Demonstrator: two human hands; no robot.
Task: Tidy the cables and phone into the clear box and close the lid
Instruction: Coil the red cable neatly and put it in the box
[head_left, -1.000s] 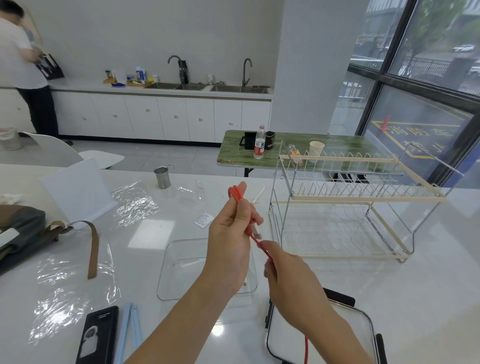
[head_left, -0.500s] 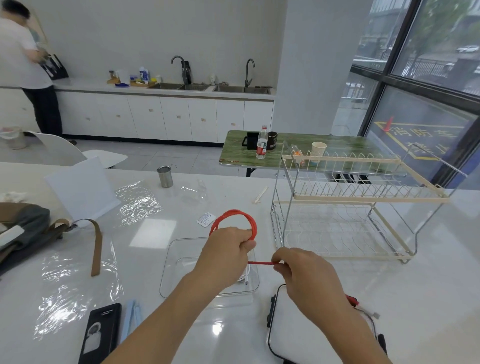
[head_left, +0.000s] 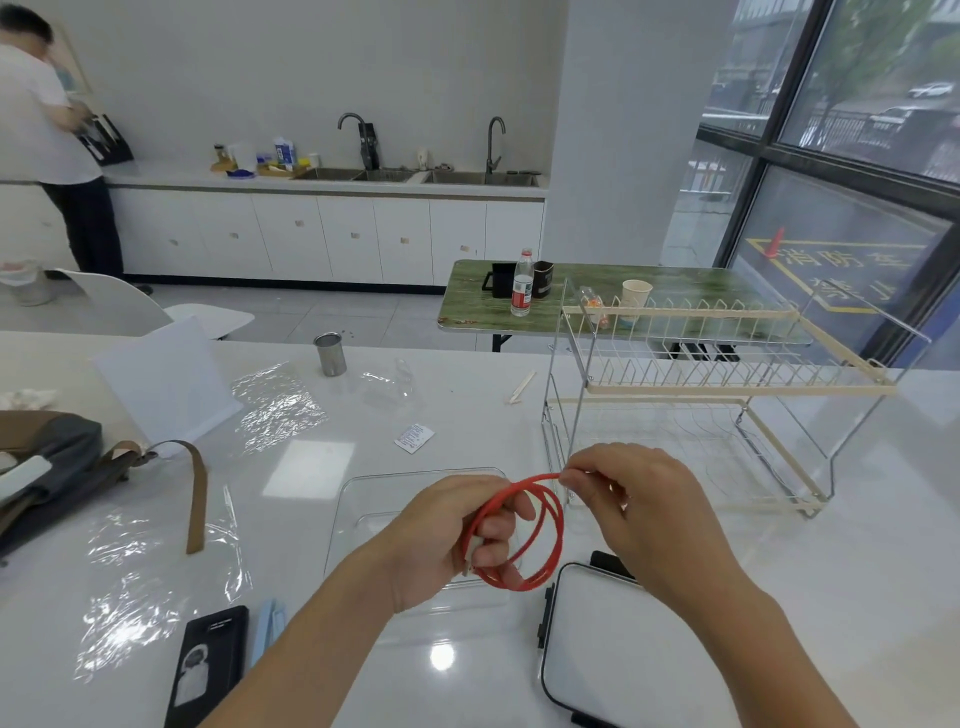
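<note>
A red cable (head_left: 551, 525) is wound in a double loop around the fingers of my left hand (head_left: 447, 535), which grips it. My right hand (head_left: 634, 499) pinches the cable's top strand at the upper right of the loop. Both hands hover over the clear box (head_left: 374, 499), which lies open on the white table. Its lid (head_left: 613, 649) with black clips rests flat to the right of the box. A black phone (head_left: 208, 670) lies face up at the front left, with a light blue cable (head_left: 267, 626) beside it.
A two-tier wire dish rack (head_left: 701, 395) stands at the right. A dark bag with a brown strap (head_left: 67, 467) lies at the left, amid clear plastic wrap (head_left: 275, 405). A metal cup (head_left: 330, 353) and a small packet (head_left: 414, 437) sit further back. A person stands far left.
The cable has gone from one loop to a double loop on my left hand. My right hand has risen from beside the loop to its upper right.
</note>
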